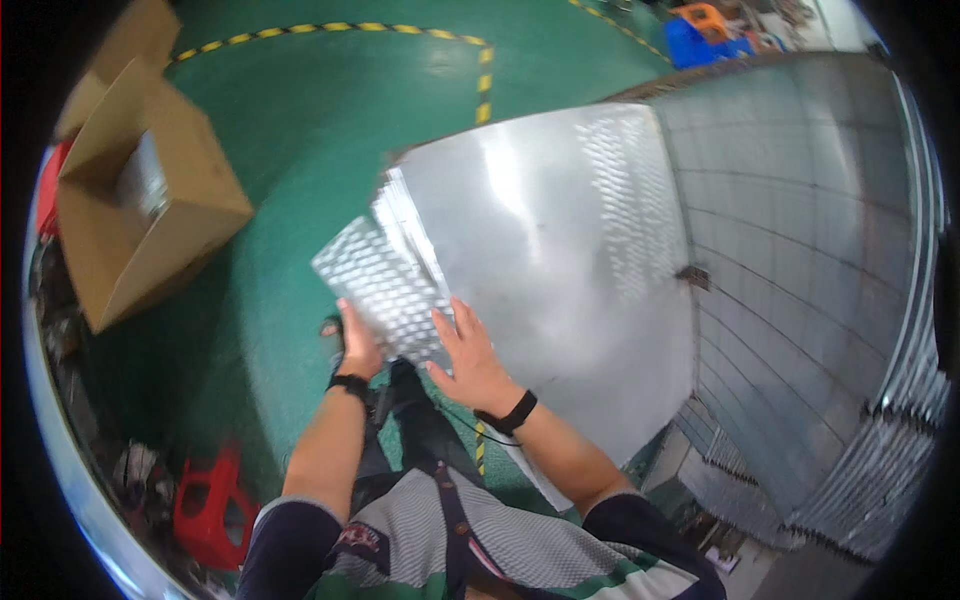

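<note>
A silvery sheet patterned with rows of shiny bumps (385,285) is tilted in front of me, off the left edge of a metal-topped table (520,230). My left hand (360,343) grips its near left edge; part of the fingers is hidden. On its right side lies my right hand (472,355), fingers spread and thumb apart, the fingertips at the sheet's edge beside the table. Just beyond, a fanned stack of thin silvery sheets (408,225) rests along the table's left edge.
An open cardboard box (200,215) with something silvery inside stands at the left. A red plastic stool (212,510) is at the lower left. Large metal panels (800,200) lean at the right, near more stacked sheets (890,480). Yellow-black tape (340,27) marks the green floor.
</note>
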The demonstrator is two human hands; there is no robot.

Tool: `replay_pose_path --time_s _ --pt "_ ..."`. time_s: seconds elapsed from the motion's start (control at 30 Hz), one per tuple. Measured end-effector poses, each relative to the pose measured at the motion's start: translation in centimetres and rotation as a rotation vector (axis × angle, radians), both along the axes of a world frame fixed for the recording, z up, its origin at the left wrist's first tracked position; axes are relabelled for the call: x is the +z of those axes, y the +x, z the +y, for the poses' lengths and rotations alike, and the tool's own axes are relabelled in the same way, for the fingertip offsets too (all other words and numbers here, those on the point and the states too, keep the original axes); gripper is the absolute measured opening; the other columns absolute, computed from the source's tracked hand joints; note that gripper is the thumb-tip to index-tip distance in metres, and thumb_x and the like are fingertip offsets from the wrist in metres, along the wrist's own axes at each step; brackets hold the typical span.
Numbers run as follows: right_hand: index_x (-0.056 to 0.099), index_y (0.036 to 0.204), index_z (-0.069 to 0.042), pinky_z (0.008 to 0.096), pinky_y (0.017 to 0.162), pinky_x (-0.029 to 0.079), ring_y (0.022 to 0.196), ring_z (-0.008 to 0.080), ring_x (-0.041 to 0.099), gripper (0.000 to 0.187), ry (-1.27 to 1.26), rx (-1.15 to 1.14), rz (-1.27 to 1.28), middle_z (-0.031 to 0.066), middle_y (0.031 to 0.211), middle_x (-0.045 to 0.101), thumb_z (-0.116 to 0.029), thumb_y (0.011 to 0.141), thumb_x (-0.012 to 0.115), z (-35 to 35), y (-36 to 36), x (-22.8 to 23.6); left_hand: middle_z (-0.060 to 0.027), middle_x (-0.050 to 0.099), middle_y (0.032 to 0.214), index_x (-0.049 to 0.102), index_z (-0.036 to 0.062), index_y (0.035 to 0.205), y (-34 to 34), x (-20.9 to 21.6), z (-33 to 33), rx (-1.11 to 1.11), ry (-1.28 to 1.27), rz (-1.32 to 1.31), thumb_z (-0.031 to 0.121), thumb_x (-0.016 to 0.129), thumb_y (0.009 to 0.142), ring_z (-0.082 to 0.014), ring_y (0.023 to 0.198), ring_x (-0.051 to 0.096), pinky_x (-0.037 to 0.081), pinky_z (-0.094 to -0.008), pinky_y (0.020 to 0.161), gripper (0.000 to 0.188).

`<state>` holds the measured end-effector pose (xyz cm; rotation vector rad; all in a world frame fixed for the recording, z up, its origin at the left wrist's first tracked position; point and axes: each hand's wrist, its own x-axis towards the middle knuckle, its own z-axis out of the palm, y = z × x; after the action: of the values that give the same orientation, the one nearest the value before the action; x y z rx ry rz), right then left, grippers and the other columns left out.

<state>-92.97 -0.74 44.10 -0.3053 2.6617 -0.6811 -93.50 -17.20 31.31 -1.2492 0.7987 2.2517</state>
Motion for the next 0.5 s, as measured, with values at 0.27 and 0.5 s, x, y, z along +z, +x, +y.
replay_pose_path --time_s 0.27,0.5 --pt "0.042 0.122 0.002 0.0413 0.101 0.028 0.122 0.0411 0.032 0.056 0.081 -0.268 0.104 0.0306 0.130 0.033 -0.029 0.079 0.059 21.5 -10.4 -1.3 -0.0115 0.047 0.125 0.037 0.0051 0.129 -0.2 -0.7 -2.2 -0.011 0.073 0.150 0.053 0.032 0.089 -0.0288 0.114 0.046 0.033 -0.0439 0.098 0.063" --pt "0.023 0.138 -0.009 0.0525 0.103 0.016 0.130 0.0424 0.013 0.081 0.431 -0.593 0.129 0.0266 0.141 0.012 -0.054 0.078 0.052 33.7 -19.1 -7.0 -0.0134 0.046 0.127 0.036 0.0032 0.130 0.8 1.2 -8.9 -0.097 0.137 0.183 0.056 0.032 0.088 -0.0285 0.115 0.046 0.035 -0.0420 0.098 0.067"
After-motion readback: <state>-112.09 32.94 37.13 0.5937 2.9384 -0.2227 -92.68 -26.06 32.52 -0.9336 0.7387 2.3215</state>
